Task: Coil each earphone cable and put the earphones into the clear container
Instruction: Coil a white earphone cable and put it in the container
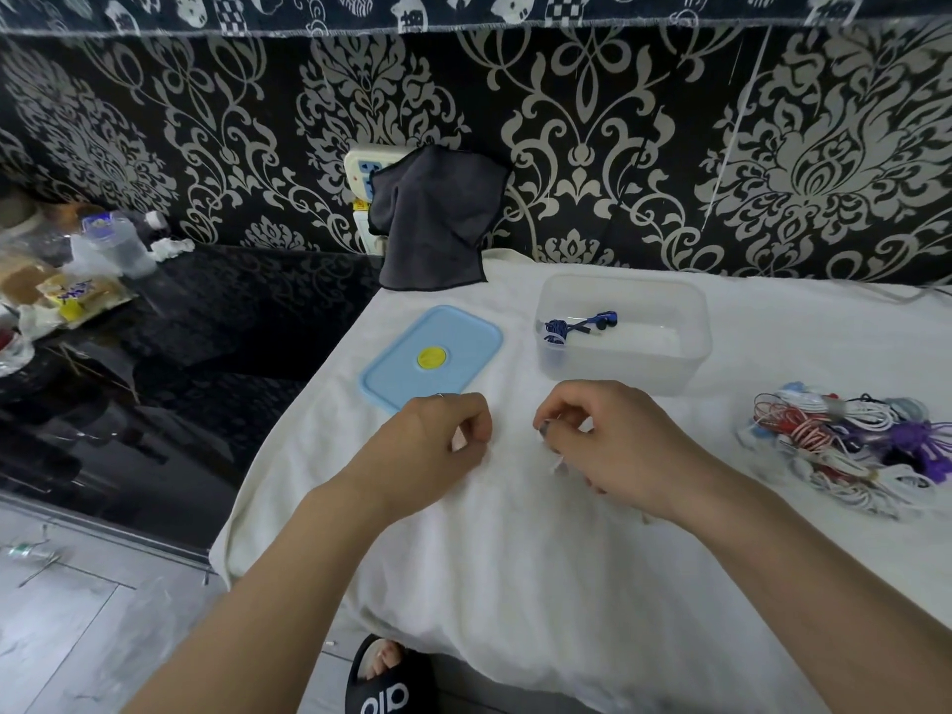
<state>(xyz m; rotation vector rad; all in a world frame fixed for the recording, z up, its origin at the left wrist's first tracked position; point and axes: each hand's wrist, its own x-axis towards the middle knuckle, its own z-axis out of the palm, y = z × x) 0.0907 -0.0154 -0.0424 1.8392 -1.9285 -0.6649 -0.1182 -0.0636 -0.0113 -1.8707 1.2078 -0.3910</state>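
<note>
**White cable between my fingers**

White cloth (515,559) covers the table under my arms. My left hand (438,440) hovers over it with the fingers curled in toward the thumb; whether they pinch a strand I cannot tell, since any white cable is lost against the cloth. My right hand (613,445) is curled too, and its fingertips pinch a thin white earphone cable (557,462), a short piece of which pokes out below the thumb.

Beyond my right hand stands the clear container (669,363), lid off. One coiled blue earphone (577,324) lies inside, toward its left end. The light blue lid (463,337) with its yellow round centre lies flat on the cloth just left of the container, near my left hand.

To my right, well apart from the container, sits a tangled pile of earphones (845,450): white, red and purple cables mixed together.

A dark grey cloth (432,224) hangs against the patterned wall behind the lid. My sandalled foot (381,677) shows under the table edge.
</note>
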